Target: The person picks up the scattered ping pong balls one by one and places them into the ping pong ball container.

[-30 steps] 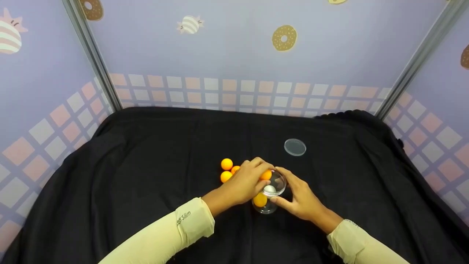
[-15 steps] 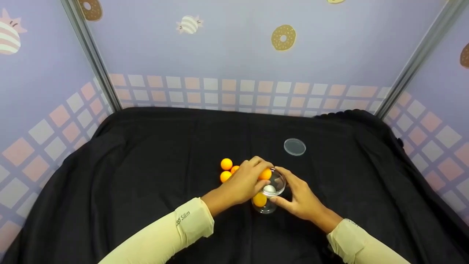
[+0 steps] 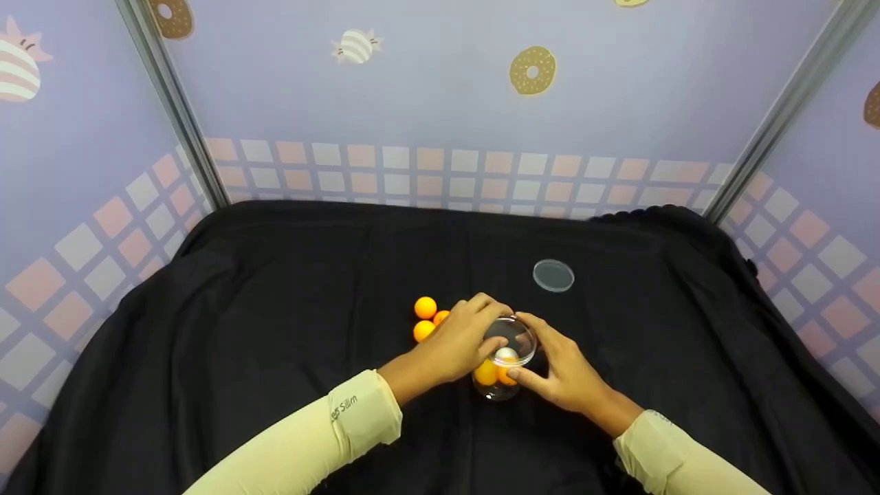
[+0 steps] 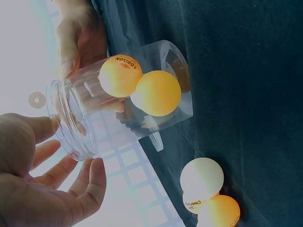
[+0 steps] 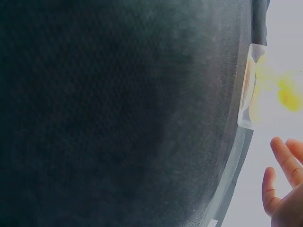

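A clear jar (image 3: 496,392) holds orange table-tennis balls (image 3: 485,372) and a white ball (image 3: 507,354). My right hand (image 3: 567,375) grips the jar from the right, thumb on its near side and fingers on its far side. At the left of the mouth is my left hand (image 3: 459,344); in the left wrist view its thumb and relaxed fingers (image 4: 97,177) touch the rim, with no ball between them. More orange balls (image 3: 425,307) lie on the cloth just left of this hand, partly hidden by it. In the right wrist view the jar (image 5: 246,87) is washed out.
A round clear lid (image 3: 553,276) lies on the black cloth (image 3: 289,289) beyond the right hand. Patterned walls (image 3: 440,96) with grey corner posts (image 3: 175,103) enclose the back and sides.
The orange ball that my left hand held at the mouth has dropped into the jar, beside the other balls. Both hands stay in place.
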Demonstrator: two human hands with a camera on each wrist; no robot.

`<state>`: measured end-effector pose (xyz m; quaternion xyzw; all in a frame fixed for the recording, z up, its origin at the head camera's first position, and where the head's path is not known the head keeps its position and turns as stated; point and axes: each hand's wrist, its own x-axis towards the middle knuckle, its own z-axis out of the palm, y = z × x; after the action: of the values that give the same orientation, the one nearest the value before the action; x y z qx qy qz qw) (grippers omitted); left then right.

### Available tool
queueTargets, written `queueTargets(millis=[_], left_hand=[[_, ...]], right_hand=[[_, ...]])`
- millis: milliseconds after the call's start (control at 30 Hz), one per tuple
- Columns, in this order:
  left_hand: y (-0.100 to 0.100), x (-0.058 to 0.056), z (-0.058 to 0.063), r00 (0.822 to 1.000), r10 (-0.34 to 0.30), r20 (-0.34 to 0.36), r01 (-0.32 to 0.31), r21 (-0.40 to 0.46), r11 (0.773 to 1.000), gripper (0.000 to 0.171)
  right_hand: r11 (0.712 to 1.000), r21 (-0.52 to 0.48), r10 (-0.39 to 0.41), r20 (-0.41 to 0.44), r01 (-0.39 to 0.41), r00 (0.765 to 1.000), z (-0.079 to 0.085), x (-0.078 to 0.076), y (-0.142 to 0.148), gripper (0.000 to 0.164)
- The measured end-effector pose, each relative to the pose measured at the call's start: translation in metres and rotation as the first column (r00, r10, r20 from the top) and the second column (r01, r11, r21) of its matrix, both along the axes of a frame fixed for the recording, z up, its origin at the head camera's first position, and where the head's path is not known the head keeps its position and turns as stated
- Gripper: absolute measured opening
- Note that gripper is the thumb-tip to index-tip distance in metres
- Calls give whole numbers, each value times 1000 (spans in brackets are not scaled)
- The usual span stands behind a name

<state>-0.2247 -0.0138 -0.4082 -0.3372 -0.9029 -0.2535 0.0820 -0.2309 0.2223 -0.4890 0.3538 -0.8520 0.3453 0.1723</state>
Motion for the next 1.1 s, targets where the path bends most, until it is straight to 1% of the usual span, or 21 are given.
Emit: queueTargets(millis=[400,633,833,933,1033,1100], left_hand=[[0,1,1,1000,0,19,0,1,1000,36],[-2,0,-1,1000,-12,1,12,21,1000,35],[-6,-2,-4,1000,-5,-22,6,41,999,36],[-10,-4,-4,1000,9,-20,-9,32,999,38],[-15,-8,-4,998,46,-35,-46,17,999,40],[-19,-12,-5,996,78,-50,-78,11,997,38]], right_hand=[[1000,2,0,-11,0,1000,-1,0,1,83],[1000,6,-2,-5,2,1000,0,0,1,82],[1000,3,-1,-12,1,1000,0,-1,1,81],[1000,-5,4,-13,-4,1000,0,0,1,81],[1000,-9,4,-16,-4,1000,-1,-1,0,81],[1000,-11,2,-19,-2,1000,0,-1,0,81]])
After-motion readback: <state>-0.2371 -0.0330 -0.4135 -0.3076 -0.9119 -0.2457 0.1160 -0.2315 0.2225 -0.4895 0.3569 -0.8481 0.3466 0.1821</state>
